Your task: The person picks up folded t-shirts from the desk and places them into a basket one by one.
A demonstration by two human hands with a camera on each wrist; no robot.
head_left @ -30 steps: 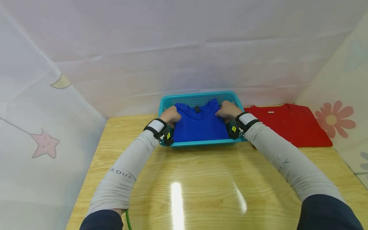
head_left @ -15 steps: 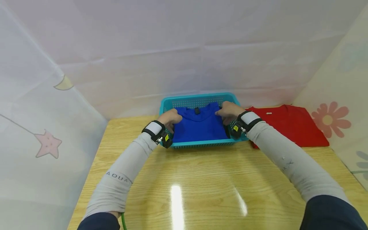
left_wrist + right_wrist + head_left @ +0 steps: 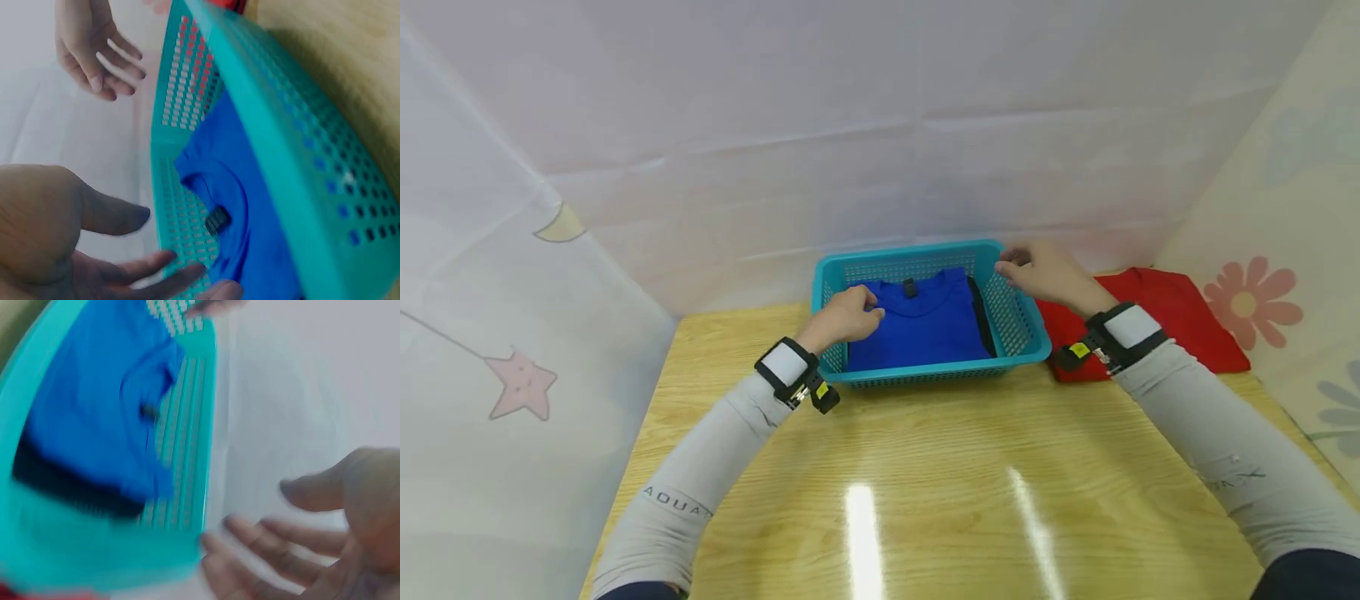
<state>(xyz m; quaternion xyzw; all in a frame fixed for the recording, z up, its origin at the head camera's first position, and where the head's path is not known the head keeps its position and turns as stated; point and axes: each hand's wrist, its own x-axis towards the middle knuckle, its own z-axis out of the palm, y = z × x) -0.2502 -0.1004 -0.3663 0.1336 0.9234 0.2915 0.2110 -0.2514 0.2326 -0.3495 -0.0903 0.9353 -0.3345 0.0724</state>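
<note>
Pretty much the letting-go step, I'd say: the blue shirt (image 3: 917, 333) lay folded in the teal basket (image 3: 940, 370), over something black (image 3: 981, 312). Grip-wise, the left hand (image 3: 847, 317) hung loose above it, the right hand (image 3: 1048, 271) by the far right corner, both holding nothing. Next move probably called for clearing the rim.
</note>
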